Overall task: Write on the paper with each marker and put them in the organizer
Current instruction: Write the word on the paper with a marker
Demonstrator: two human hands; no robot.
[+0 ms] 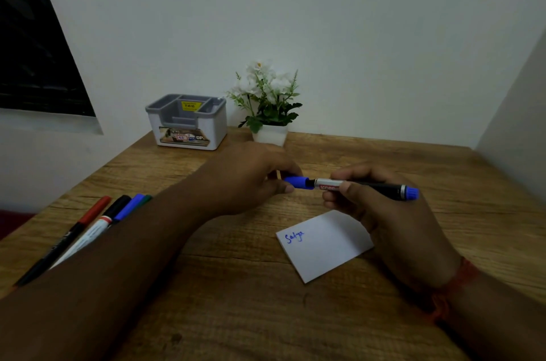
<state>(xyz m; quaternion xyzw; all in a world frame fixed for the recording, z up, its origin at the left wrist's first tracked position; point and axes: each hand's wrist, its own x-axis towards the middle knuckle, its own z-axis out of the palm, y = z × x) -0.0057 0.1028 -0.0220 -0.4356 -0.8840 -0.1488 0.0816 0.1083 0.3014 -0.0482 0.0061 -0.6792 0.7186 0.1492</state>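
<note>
My right hand grips a blue marker by its black barrel, held level above the desk. My left hand pinches the marker's blue cap, which sits at the marker's tip end. A small white paper lies below, with a blue word written near its left corner. Several more markers, red, black, blue and green, lie at the left, partly hidden behind my left forearm. The grey and white organizer stands at the back of the desk.
A white pot of white flowers stands right of the organizer, against the wall. The wooden desk ends at a wall on the right and drops off at its left edge. A dark window is at the upper left.
</note>
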